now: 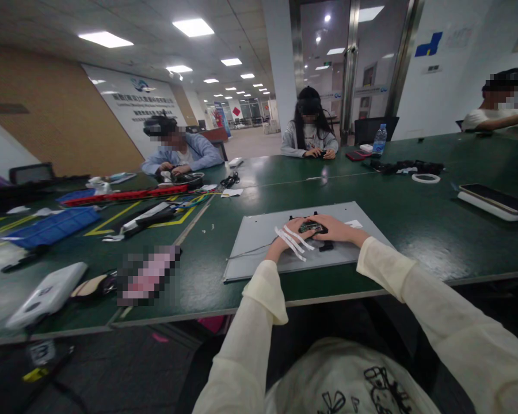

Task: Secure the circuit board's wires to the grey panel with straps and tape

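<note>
Above a light grey board (252,241) on the table, both of my hands are closed around a small dark rounded device (313,227). Green circuit board shows in it, and it may be an opened computer mouse. My left hand (288,234) grips its left side; several narrow white strips (294,244) lie across the back of that hand. From the right, my right hand (339,229) holds it with the fingers curled over the far edge. A thin cable (250,252) runs off to the left. Small black parts (326,246) lie beside the right hand. My fingers hide much of the device.
On the left are a blue tray (54,225), a white case (47,293) and a blurred pink phone-shaped item (151,276). A phone on a white box (496,201), a tape ring (426,179) and a water bottle (379,140) stand right. Several people sit around the table.
</note>
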### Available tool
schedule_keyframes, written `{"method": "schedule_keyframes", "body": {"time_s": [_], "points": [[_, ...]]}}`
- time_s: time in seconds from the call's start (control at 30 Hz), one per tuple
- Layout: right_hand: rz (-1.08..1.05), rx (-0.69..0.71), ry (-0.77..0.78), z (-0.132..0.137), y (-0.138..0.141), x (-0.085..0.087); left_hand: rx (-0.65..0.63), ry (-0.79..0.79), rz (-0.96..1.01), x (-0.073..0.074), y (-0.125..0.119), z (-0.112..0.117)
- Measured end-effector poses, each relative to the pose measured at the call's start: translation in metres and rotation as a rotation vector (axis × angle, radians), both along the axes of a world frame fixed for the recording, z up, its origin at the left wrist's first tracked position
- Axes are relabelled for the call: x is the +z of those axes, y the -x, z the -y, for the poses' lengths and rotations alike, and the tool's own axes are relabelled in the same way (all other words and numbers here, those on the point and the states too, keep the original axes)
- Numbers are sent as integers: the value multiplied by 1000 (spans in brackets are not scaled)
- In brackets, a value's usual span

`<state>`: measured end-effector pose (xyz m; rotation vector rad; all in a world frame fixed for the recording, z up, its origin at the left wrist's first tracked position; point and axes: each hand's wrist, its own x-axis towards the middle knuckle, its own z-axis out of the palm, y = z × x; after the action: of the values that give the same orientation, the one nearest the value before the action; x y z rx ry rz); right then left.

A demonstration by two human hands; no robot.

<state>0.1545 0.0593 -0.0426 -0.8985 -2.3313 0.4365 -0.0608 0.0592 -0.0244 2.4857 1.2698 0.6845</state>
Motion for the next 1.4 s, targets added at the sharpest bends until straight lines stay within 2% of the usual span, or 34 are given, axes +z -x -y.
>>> {"method": "schedule_keyframes", "body": {"time_s": [0.23, 0.37, 0.47, 0.6, 0.7, 0.87, 1.07, 1.27, 1.4], "points": [[-44, -11, -4, 1, 1, -3, 29, -42, 3, 2, -2, 5], [-125, -110, -81, 4, 3, 4, 59, -41, 81, 5, -5, 6], [-270, -224, -163, 9, 10, 14, 183, -108, 215, 8, -5, 2], [-341, -297, -132, 21, 24, 25, 354, -197, 350, 13, -2, -1], [-295, -274, -139, 31, 34, 29, 424, -223, 428, 17, 0, -1], [-289, -254, -147, 40, 42, 32, 459, -228, 574, 18, 2, -3], [-244, -76, -66, 40, 48, 29, 507, -150, 751, 17, 3, -9], [-269, 11, -32, 36, 47, 28, 524, -146, 735, 17, 3, -10], [-344, 137, 157, 38, 42, 37, 549, -117, 680, 14, 9, -13]]}}
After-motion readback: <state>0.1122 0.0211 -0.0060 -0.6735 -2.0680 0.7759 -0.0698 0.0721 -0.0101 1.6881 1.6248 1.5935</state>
